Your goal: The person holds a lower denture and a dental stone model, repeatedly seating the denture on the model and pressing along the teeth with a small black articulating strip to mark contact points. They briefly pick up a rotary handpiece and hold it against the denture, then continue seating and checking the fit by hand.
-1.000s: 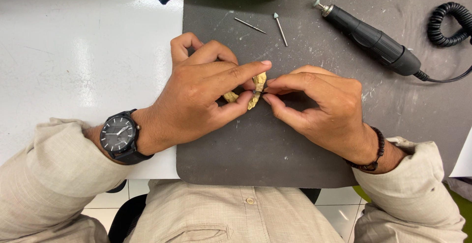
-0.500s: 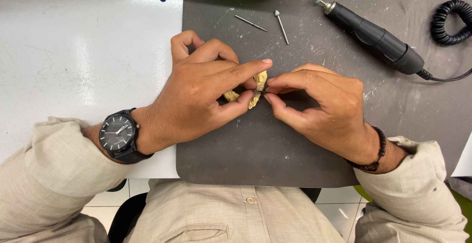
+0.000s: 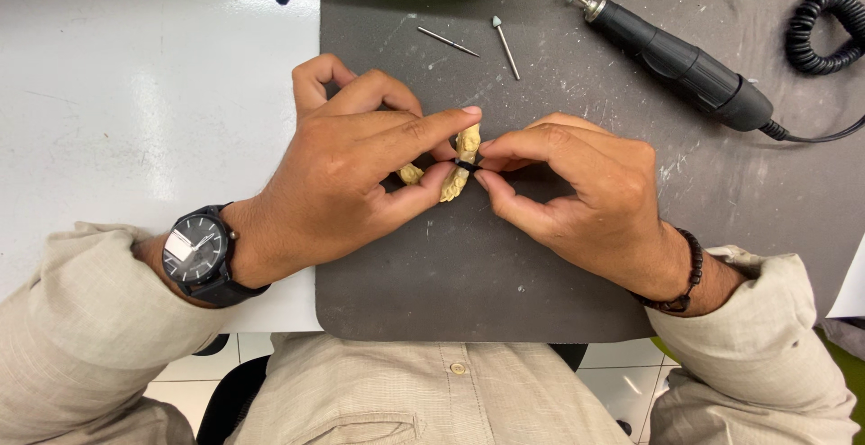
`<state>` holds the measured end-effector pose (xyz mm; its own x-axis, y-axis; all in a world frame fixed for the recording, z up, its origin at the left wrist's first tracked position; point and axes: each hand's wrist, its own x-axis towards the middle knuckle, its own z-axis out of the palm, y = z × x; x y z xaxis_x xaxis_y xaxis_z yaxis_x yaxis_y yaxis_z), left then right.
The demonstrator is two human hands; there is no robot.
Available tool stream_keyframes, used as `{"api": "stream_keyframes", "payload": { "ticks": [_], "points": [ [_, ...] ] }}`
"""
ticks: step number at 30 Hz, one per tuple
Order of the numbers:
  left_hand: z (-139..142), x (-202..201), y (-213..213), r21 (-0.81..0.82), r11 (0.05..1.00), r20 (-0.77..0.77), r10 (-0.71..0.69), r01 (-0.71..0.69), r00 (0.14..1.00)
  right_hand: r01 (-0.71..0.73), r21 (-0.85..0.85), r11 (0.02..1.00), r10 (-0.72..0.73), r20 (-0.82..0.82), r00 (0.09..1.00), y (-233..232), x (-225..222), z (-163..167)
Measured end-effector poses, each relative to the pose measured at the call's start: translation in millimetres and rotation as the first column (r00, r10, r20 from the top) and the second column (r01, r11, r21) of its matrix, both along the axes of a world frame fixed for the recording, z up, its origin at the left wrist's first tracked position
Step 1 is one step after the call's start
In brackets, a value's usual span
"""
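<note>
Pale-yellow plaster, a dental cast (image 3: 464,164), sits at frame centre above the grey mat (image 3: 541,265), pinched between both hands. Left of it, the left hand (image 3: 347,175) has forefinger and thumb clamped on the cast. To the right, the right hand (image 3: 586,193) has its fingers (image 3: 505,149) together on a small dark band at the cast's middle. The step looks like fitting that band; it likely calls for a steady pinch. A rotary handpiece (image 3: 680,62) lies idle, upper right.

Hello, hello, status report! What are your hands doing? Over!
Left hand and right hand both pinch a yellowish tooth model. Small black piece at right fingertips. Nothing in the way.
</note>
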<state>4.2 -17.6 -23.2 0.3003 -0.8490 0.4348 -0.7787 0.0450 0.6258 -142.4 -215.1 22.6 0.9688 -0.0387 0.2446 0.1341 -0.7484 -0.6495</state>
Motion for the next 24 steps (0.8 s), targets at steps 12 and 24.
{"api": "stream_keyframes", "payload": {
  "ticks": [12, 24],
  "points": [
    [1.9, -0.7, 0.6, -0.003, 1.0, -0.007, -0.014, 0.014, 1.0, -0.011, 0.026, 1.0, 0.011, -0.013, 1.0, -0.3, 1.0, 4.1],
    [1.7, -2.0, -0.8, 0.003, 1.0, 0.001, -0.018, 0.018, 1.0, 0.009, 0.037, 0.999, -0.009, -0.015, 1.0, 0.9, -0.2, 1.5]
  ]
}}
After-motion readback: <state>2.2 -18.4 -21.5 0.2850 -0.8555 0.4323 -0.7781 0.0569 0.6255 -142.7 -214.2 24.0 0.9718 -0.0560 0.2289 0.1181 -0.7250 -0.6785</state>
